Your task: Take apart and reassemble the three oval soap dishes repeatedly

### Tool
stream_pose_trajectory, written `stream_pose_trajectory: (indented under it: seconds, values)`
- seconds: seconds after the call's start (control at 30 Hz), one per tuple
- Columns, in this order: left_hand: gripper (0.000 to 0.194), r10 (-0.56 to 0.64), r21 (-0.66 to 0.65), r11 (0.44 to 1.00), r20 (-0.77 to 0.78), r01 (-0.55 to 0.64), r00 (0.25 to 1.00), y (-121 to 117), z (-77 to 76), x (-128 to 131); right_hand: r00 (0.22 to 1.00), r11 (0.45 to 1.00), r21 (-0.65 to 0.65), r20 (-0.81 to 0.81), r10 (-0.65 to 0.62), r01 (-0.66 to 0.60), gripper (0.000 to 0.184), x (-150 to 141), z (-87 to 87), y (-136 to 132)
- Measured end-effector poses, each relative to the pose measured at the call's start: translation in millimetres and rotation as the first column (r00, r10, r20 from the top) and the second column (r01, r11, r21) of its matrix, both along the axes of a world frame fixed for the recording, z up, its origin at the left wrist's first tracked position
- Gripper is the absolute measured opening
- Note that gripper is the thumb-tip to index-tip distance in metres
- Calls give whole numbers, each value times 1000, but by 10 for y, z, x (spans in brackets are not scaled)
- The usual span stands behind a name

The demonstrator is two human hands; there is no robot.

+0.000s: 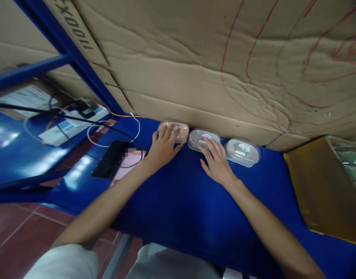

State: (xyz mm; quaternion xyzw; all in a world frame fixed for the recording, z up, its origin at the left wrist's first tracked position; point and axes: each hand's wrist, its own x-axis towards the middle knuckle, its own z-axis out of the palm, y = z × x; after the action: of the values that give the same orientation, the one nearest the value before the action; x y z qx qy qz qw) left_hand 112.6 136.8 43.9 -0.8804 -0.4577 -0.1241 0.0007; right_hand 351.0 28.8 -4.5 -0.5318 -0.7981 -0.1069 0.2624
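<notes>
Three small oval plastic cases stand in a row at the back of the blue table (180,193), against a cardboard wall. My left hand (163,147) rests with its fingers on top of the pink case (182,130) at the left. My right hand (215,161) lies flat with its fingertips on the grey middle case (197,136). The third case (242,152), also grey with a small label on its lid, sits untouched to the right. Neither hand has lifted or closed around a case.
A black phone (111,159) with a white cable lies on a pink sheet at the table's left. A yellow-brown carton (317,186) with bagged goods stands at the right. Blue shelf framing (64,42), papers and wires fill the left side.
</notes>
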Motion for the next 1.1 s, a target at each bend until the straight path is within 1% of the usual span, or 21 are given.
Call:
stream_pose_trajectory:
  seconds: [0.1, 0.17, 0.27, 0.37, 0.5, 0.57, 0.67, 0.7, 0.77, 0.87, 1.0, 1.1]
  values:
    - [50, -56, 14, 998, 34, 55, 998, -106, 11, 0, 998, 999, 7, 35, 42, -43, 70, -22, -6, -24]
    - [49, -112, 17, 994, 42, 111, 993, -177, 12, 1, 997, 998, 12, 46, 66, -66, 67, -35, -5, -33]
    - [49, -163, 20, 987, 43, 162, 986, -245, -8, 8, 997, 997, 7, 35, 73, -73, 62, -36, 6, -31]
    - [46, -192, 21, 981, 53, 191, 980, -304, -13, 17, 995, 994, 16, -1, 105, -105, 61, -24, 25, -26]
    - [44, -237, -11, 971, 79, 239, 968, -436, 54, 25, 964, 972, 73, -127, 232, -224, 66, -49, 61, -56]
    - [50, -283, -49, 956, 79, 288, 956, -509, 92, 23, 948, 960, 110, -165, 272, -256, 67, -78, 77, -81]
    - [67, -325, -96, 939, 74, 331, 943, -573, 111, 10, 945, 955, 120, -156, 287, -271, 66, -99, 87, -104]
    - [70, -324, -110, 937, 73, 330, 943, -577, 108, 3, 947, 957, 109, -151, 283, -268, 64, -96, 85, -106]
    - [68, -310, -143, 937, 88, 320, 947, -556, 102, -17, 951, 962, 81, -145, 271, -262, 61, -83, 79, -107]
    - [65, -252, -194, 940, 155, 280, 955, -468, 119, -68, 959, 967, 66, -127, 254, -248, 53, -68, 70, -110]
    - [68, -111, -197, 967, 242, 161, 964, -291, 185, -136, 971, 972, 73, -69, 227, -222, 37, -98, 75, -107]
    - [64, -11, -210, 976, 217, 57, 976, -143, 227, -90, 966, 964, 62, 13, 259, -259, 21, -150, 91, -91]
